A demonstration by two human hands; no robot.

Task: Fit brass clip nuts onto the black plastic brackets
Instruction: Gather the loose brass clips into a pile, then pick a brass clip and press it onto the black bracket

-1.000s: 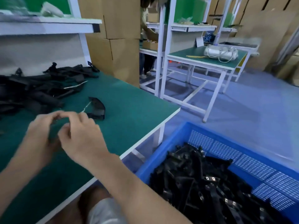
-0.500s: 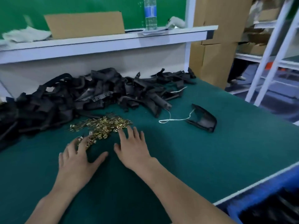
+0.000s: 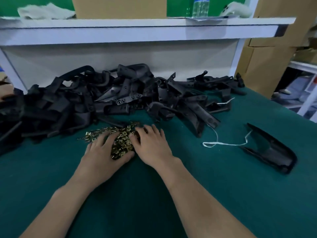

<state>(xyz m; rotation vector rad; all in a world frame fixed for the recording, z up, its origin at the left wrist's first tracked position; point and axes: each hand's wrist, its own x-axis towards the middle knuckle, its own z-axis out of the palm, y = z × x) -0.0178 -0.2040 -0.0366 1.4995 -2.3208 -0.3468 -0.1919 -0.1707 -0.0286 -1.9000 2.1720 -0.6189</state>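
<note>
Shiny, squarish brass clip nuts (image 3: 122, 141) lie heaped on the matte green tabletop (image 3: 223, 194), just in front of tangled black plastic brackets (image 3: 120, 97). Left hand (image 3: 103, 152) and right hand (image 3: 151, 143): grip slack, fingers spread flat on the nuts, nothing pinched. One curved glossy bracket (image 3: 272, 152) lies apart, right.

Both bare forearms reach forward from the lower edge and converge. The left hand (image 3: 103, 152) lies palm down, its fingers (image 3: 105, 137) spread and nearly straight, thumb out to the right. The right hand (image 3: 153, 146) lies palm down just beside it, likewise spread.
</note>
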